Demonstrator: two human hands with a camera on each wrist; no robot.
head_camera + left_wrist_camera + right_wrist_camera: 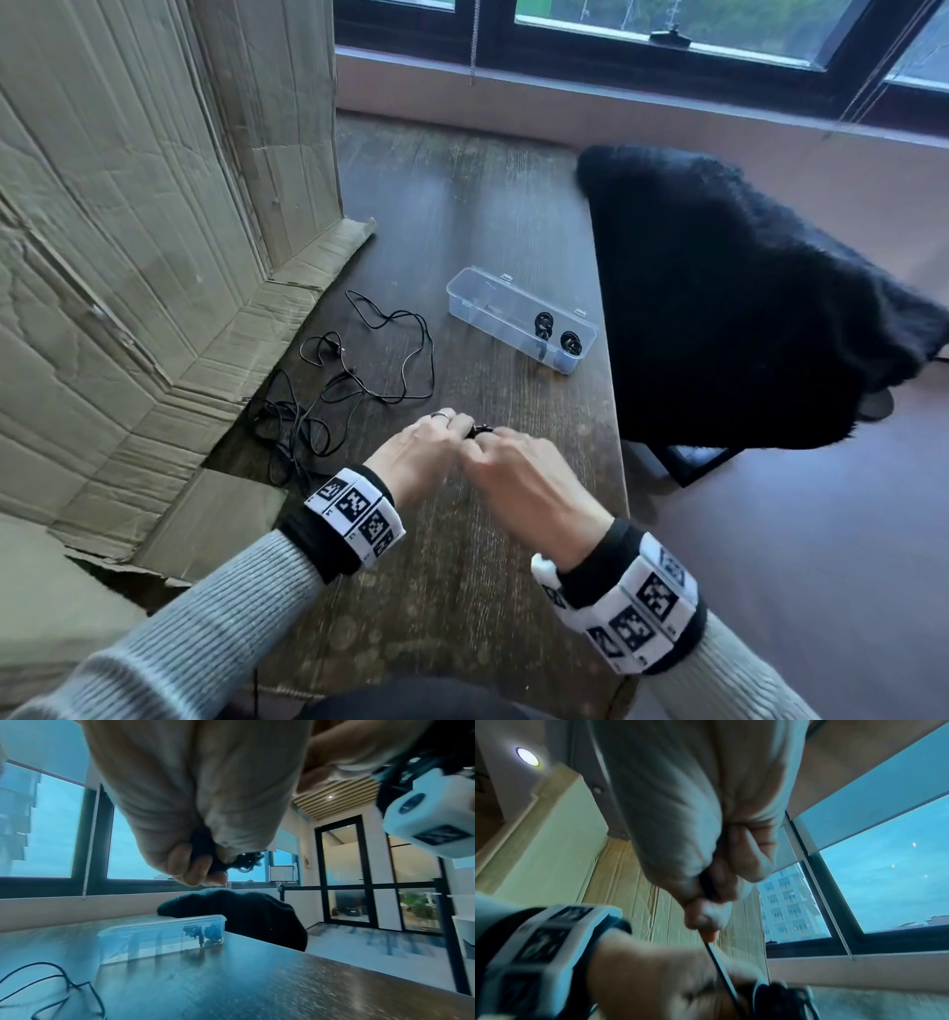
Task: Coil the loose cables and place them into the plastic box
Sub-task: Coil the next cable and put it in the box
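On the dark wooden table point(462, 231) the clear plastic box point(480, 288) holds two coils; loose cables point(369, 360) lie left. Left hand point(421, 452) grips a small coil point(246, 860); right hand point(518, 473) pinches, seemingly, its cable end.

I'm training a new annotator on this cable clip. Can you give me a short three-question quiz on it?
1. True or false: the box already holds two coils.
2. The loose cables lie on which side of the box in the head view: A) left, B) right, C) inside it?
3. What do the left hand and right hand hold between them?

Key: 1 true; 2 A; 3 a black cable being coiled.
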